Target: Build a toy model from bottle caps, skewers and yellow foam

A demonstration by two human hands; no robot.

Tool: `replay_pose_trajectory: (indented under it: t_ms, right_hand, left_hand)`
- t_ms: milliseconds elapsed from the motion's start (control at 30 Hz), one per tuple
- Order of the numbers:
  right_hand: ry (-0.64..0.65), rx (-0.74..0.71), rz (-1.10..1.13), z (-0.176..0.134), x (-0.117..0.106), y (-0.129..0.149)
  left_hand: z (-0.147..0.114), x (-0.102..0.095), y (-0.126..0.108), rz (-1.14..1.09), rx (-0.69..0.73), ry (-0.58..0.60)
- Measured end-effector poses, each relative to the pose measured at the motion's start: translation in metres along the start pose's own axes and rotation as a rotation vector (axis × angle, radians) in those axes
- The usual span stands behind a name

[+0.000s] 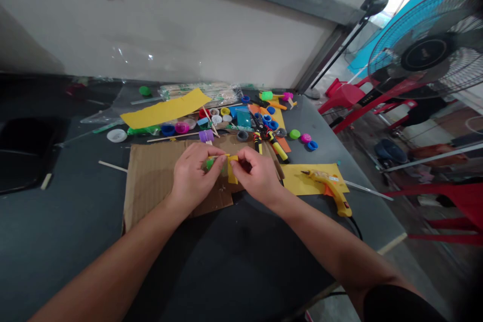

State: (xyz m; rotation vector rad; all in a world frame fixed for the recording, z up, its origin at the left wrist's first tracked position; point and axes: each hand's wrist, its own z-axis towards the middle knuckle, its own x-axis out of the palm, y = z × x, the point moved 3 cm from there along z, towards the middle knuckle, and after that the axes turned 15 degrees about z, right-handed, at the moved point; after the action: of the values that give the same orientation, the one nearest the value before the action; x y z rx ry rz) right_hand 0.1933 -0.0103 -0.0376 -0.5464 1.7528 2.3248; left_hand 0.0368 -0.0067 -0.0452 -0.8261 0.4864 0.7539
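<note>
My left hand [194, 171] is closed in a pinch, its thumb and forefinger at a thin yellow edge. Beside it, my right hand [258, 171] pinches a small yellow piece [233, 171] that looks cut from a sheet. Whether both hands grip the same piece is hard to make out. Under them lies a flat sheet of corrugated cardboard [151, 176], with a bit of green showing behind my left fingers. Right of my right hand, a yellow glue gun [327, 183] rests on a yellow sheet [296, 181].
Pliers with yellow-and-black handles [277, 146], several bottle caps [216, 119] and a long yellow strip [166, 110] lie behind the cardboard. Bundled sticks in plastic [199, 92] are near the wall. A black tray-like object [24, 153] sits left; a fan [426, 53] stands right.
</note>
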Motion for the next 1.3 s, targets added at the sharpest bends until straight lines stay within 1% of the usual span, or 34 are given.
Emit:
replay_pose_trajectory:
  t_ms: [100, 200, 333, 467, 600, 700, 800, 867, 933, 1067, 1133, 1167, 1233, 1300]
  right_hand:
    - [-0.001, 0.087, 0.092, 0.001, -0.001, -0.004]
    - [0.024, 0.189, 0.269, 0.004, 0.000, -0.010]
    - [0.066, 0.383, 0.542, 0.006, 0.005, -0.018]
    - [0.101, 0.594, 0.724, 0.006, 0.007, -0.022]
    - [0.187, 0.732, 0.882, 0.007, 0.006, -0.021]
    - [0.299, 0.767, 1.015, 0.007, 0.000, -0.014]
    - [0.360, 0.698, 1.089, 0.009, -0.015, 0.000]
    - [0.331, 0.615, 1.072, 0.013, -0.032, 0.010]
    - [0.241, 0.519, 0.988, 0.018, -0.055, 0.020]
    - [-0.059, 0.309, 0.680, 0.027, -0.106, 0.034]
    - [-0.178, 0.216, 0.522, 0.026, -0.120, 0.034]
    - [-0.213, 0.175, 0.440, 0.024, -0.120, 0.031]
    - [-0.227, 0.094, 0.252, 0.019, -0.109, 0.021]
    - [-0.101, 0.021, -0.012, 0.015, -0.082, 0.008]
  left_hand:
    - [0.000, 0.000, 0.001, -0.006, -0.001, -0.008]
    - [-0.001, 0.001, 0.002, -0.011, 0.000, -0.013]
    - [-0.001, 0.001, 0.003, -0.011, 0.004, -0.009]
    - [-0.001, 0.000, 0.002, -0.008, 0.007, -0.014]
    - [-0.001, 0.000, 0.002, -0.007, 0.024, -0.028]
    - [-0.001, 0.001, 0.003, -0.009, 0.030, -0.027]
    - [-0.001, 0.002, 0.004, -0.005, 0.029, -0.007]
    - [-0.001, 0.002, 0.004, -0.010, 0.034, -0.001]
    - [-0.001, 0.001, 0.004, -0.017, 0.040, -0.006]
    - [-0.001, 0.000, 0.004, -0.032, 0.052, -0.015]
    - [-0.001, 0.000, 0.004, -0.036, 0.061, -0.020]
    - [0.000, -0.001, 0.004, -0.035, 0.064, -0.022]
    - [0.001, -0.002, 0.004, -0.019, 0.069, -0.020]
    - [0.002, -0.003, 0.004, 0.003, 0.068, -0.024]
